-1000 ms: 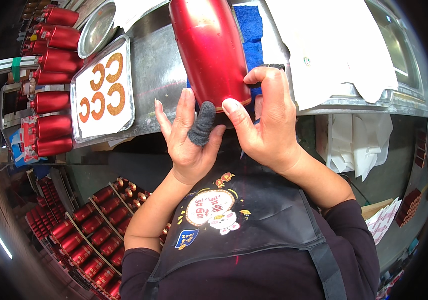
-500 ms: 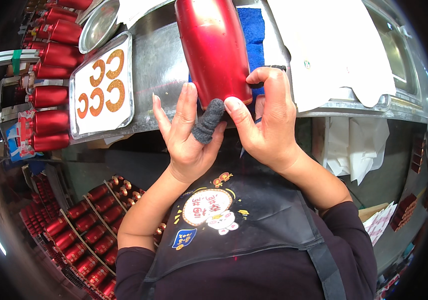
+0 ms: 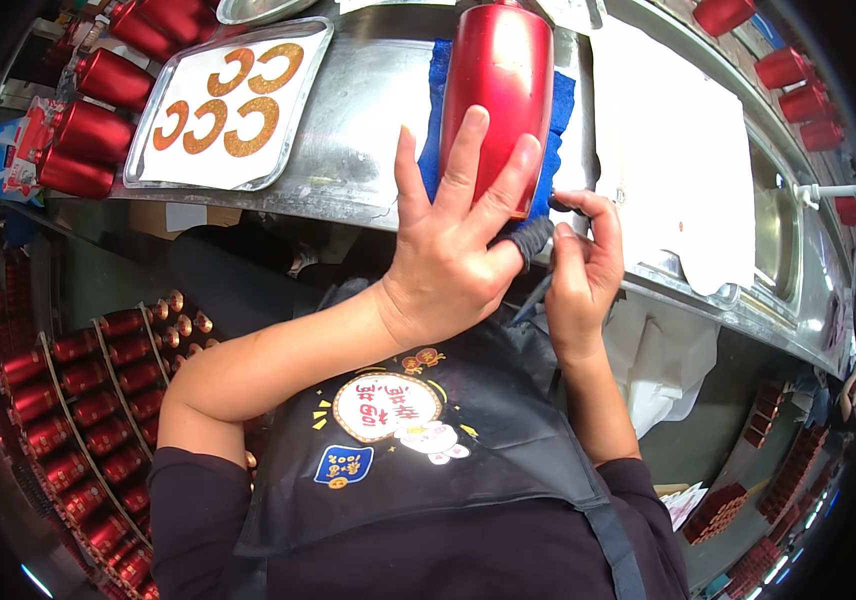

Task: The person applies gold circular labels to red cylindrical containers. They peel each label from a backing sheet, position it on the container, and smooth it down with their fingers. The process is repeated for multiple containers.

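A glossy red bottle lies on a blue cloth on the metal bench, its neck pointing away from me. My left hand reaches over its near end with long fingers stretched apart, two of them against the red side. A dark grey knitted sleeve covers one finger of that hand. Close to the bottle's near right edge, my right hand has thumb and forefinger curled together, a dark cover on the forefinger's tip. Whatever lies between those fingertips is too small to tell.
To the left, a clear tray holds a white sheet with several gold C-shaped pieces. More red bottles lie beyond it. White sheeting covers the bench at right. Racked red bottles stand below left.
The view has shifted, and the bottle now appears further right. My left hand has moved over its near end, fingers against it. My right hand has left its side and drawn thumb and forefinger together.
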Available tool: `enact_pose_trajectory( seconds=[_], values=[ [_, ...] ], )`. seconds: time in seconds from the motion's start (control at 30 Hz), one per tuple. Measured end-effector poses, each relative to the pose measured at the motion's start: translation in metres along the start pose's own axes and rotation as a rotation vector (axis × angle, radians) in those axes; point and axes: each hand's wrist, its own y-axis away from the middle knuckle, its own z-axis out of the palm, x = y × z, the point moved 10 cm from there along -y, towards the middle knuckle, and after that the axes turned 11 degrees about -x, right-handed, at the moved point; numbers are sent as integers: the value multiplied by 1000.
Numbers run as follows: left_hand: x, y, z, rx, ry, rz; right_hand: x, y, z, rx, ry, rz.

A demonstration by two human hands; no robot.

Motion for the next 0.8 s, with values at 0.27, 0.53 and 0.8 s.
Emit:
enact_pose_trajectory(
  seconds=[0.27, 0.53, 0.8],
  values=[
    [-42, 32, -27, 154, 203, -102, -61, 27, 47, -252, 568, -436],
    [2, -34, -1, 69, -93, 276, -16, 32, 18, -45, 234, -161],
    [-64, 9, 7, 144, 369, -30, -12, 29, 25, -95, 352, -144]
  ],
)
